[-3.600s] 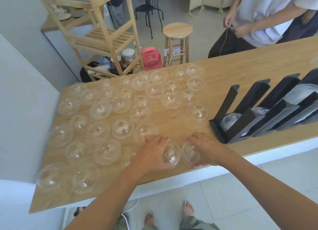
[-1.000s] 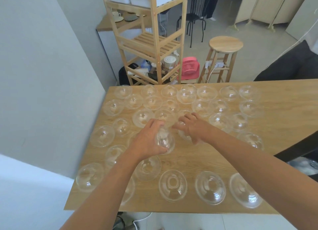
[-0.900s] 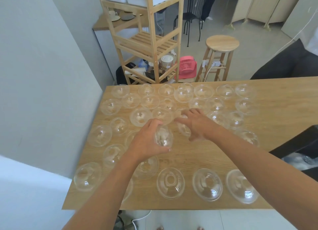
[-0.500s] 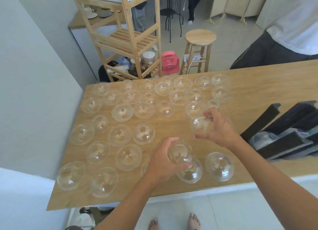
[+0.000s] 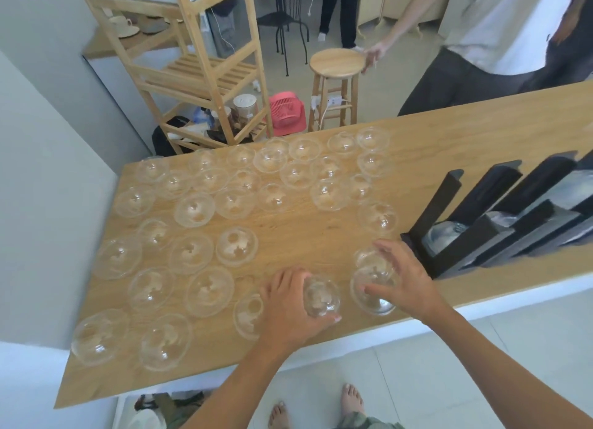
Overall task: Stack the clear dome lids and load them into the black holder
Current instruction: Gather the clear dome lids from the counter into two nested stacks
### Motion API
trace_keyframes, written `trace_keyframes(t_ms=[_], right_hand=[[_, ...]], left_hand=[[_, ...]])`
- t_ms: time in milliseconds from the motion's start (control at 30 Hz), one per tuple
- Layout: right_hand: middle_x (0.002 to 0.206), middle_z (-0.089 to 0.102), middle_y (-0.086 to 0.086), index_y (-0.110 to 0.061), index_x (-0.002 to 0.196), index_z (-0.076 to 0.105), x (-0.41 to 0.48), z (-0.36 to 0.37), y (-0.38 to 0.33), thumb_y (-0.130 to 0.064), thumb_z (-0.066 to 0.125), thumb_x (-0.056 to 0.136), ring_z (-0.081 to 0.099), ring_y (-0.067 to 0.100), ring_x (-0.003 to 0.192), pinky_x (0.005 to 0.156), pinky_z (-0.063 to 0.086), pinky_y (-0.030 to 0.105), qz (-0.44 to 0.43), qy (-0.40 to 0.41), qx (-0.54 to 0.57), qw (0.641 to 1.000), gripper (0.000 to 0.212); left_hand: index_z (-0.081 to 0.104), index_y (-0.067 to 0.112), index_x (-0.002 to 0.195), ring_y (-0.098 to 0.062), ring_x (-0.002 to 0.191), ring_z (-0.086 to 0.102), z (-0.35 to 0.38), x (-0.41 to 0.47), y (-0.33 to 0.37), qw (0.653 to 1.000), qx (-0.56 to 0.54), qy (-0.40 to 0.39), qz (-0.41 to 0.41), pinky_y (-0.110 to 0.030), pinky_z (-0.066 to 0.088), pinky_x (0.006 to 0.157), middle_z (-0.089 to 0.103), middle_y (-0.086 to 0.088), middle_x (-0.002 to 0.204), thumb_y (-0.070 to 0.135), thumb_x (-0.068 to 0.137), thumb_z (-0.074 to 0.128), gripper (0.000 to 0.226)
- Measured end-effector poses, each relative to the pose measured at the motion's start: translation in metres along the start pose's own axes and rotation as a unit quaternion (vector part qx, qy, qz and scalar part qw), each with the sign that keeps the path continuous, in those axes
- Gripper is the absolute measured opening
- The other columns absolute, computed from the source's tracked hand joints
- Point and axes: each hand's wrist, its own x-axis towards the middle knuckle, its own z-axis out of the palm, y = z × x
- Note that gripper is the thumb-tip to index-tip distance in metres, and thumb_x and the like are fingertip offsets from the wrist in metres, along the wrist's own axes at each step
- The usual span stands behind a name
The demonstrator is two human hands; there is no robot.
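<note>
Several clear dome lids (image 5: 236, 246) lie spread over the wooden table (image 5: 449, 146). My left hand (image 5: 288, 306) grips a small stack of dome lids (image 5: 321, 297) near the front edge. My right hand (image 5: 404, 277) holds another stack of lids (image 5: 373, 268) and presses it onto a lid lying on the table. Just right of that hand stands the black holder (image 5: 481, 232), its slanted slots holding some clear lids (image 5: 444, 232).
A wooden shelf unit (image 5: 199, 72), a pink fan (image 5: 287, 112) and a round stool (image 5: 337, 64) stand behind the table. Another person (image 5: 475, 43) stands at the far right, a hand on the stool. A grey wall borders the table's left side.
Both hands have drawn back to the front edge with their lid stacks. My right hand came down toward a lid beside the holder. The view has swung right, showing more of the holder.
</note>
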Motion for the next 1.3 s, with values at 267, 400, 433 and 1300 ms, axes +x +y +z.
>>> trace_keyframes(t_ms=[267,400,433,1300], right_hand=[[0.129,0.046,-0.014,-0.044,0.127,0.037,-0.011,0.006,0.024,-0.054,0.09,0.052,0.05,0.008,0.116,0.096,0.044,0.029,0.063,-0.036,-0.096,0.993,0.092],[0.124,0.046,-0.017,-0.045,0.124,0.037,-0.015,0.006,0.031,-0.05,0.091,0.055,0.047,0.007,0.113,0.087,0.038,0.021,0.053,-0.031,-0.125,0.99,0.088],[0.123,0.046,-0.018,-0.046,0.123,0.037,-0.015,0.005,0.032,-0.048,0.091,0.056,0.047,0.006,0.113,0.086,0.036,0.016,0.041,-0.033,-0.13,0.99,0.086],[0.128,0.032,-0.027,-0.036,0.137,0.034,0.01,0.025,0.021,-0.052,0.088,0.061,0.045,0.003,0.109,0.091,0.042,0.026,-0.006,-0.062,-0.177,0.982,0.095]], left_hand=[[0.048,0.034,0.125,-0.01,0.132,0.026,-0.005,-0.001,0.01,0.993,0.117,-0.026,-0.015,-0.039,0.024,0.101,0.034,0.015,0.139,0.08,0.06,0.051,0.08],[0.048,0.034,0.126,-0.011,0.132,0.024,-0.008,-0.004,0.007,0.993,0.115,-0.017,-0.02,-0.038,0.022,0.1,0.032,0.013,0.139,0.078,0.06,0.054,0.079],[0.048,0.034,0.125,-0.011,0.131,0.024,-0.009,-0.005,0.006,0.993,0.113,-0.013,-0.022,-0.038,0.022,0.1,0.033,0.013,0.139,0.077,0.06,0.055,0.079],[0.029,0.023,0.148,-0.017,0.135,0.032,-0.022,0.011,-0.011,0.989,0.118,-0.089,-0.024,-0.042,0.021,0.106,0.033,0.005,0.145,0.067,0.077,0.056,0.088]])
